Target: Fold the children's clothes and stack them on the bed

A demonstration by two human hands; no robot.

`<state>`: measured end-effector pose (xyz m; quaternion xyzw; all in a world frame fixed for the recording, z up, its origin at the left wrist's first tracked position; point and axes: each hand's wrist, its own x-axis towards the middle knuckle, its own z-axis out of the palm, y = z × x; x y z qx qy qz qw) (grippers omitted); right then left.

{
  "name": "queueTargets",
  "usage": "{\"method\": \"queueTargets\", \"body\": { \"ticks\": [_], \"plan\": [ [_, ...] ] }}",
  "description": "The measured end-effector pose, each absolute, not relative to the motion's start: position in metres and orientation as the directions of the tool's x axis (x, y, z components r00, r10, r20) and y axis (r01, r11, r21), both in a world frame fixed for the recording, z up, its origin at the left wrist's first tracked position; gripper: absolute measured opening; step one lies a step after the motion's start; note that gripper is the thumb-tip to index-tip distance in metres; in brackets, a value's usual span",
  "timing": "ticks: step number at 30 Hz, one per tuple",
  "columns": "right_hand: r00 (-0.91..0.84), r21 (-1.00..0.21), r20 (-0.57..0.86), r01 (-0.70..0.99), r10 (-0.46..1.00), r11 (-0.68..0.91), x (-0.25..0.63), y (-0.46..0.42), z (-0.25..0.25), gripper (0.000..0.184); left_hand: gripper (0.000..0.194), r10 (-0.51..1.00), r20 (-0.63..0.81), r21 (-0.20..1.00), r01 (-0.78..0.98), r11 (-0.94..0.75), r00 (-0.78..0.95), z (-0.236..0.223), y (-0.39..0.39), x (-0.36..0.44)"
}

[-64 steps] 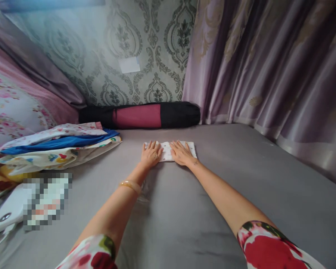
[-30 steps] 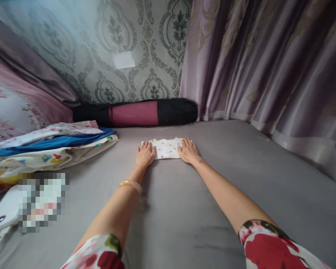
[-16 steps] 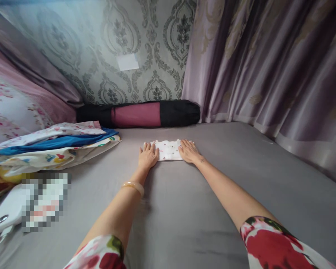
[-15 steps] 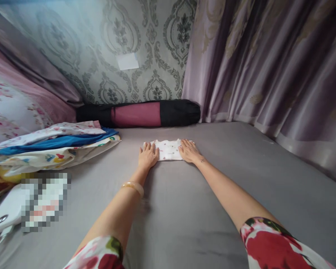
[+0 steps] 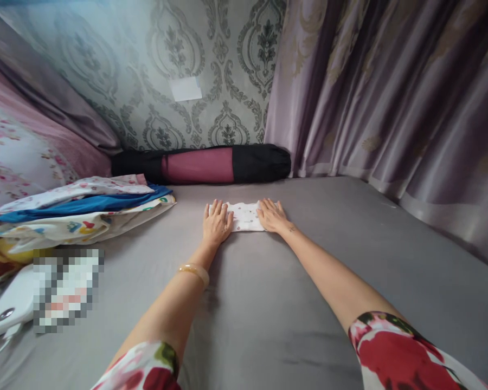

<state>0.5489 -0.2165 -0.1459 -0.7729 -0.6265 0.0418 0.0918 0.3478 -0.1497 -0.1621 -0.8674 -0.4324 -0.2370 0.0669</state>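
Cloth [image 5: 246, 218], white with small scattered prints and folded into a flat strip, lies on the grey sheet [image 5: 333, 265] directly under our two palms. Our left hand [image 5: 217, 222] rests face down over its left end, fingers loosely spread, and our right hand [image 5: 272, 215] lies flat over the right end, thumb and fingers apart. The long axis runs left to right, crosswise to our reach, with one fairly straight long edge facing us; the far edge looks slightly wavy. Beyond it, a band of sheet separates the strip from a black-and-maroon roll [image 5: 199, 166], which lies roughly parallel. Well to our left sits a heap of clothes [image 5: 89, 205]; rightward, open sheet stretches wide toward the purple curtain [image 5: 341, 119].
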Motion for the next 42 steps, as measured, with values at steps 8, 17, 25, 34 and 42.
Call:
{"method": "queueTargets", "body": {
  "ticks": [8, 17, 25, 34, 42],
  "plan": [
    [0.139, -0.232, 0.096, 0.966, 0.986, -0.114, 0.519, -0.215, -0.153, 0.054, 0.051, 0.704, 0.246, 0.109, 0.702, -0.703, 0.667, -0.161, -0.145, 0.350],
    [0.137, -0.232, 0.060, 0.965, 0.989, -0.120, 0.523, -0.212, -0.152, 0.054, 0.047, 0.701, 0.280, 0.172, 0.683, -0.709, 0.656, -0.161, -0.143, 0.349],
    [0.138, -0.266, 0.083, 0.958, 0.987, -0.111, 0.497, -0.195, -0.142, 0.056, 0.039, 0.715, 0.412, 0.256, 0.682, -0.685, 0.565, -0.162, -0.144, 0.349],
    [0.155, -0.233, 0.216, 0.967, 0.964, -0.103, 0.477, -0.189, -0.163, 0.054, 0.030, 0.810, 0.384, 0.305, 0.767, -0.565, 0.444, -0.169, -0.139, 0.349],
    [0.167, -0.233, 0.086, 0.962, 0.982, -0.143, 0.476, -0.185, -0.148, 0.056, 0.036, 0.910, 0.394, 0.706, 0.593, -0.388, 0.126, -0.172, -0.116, 0.341]
  ]
}}
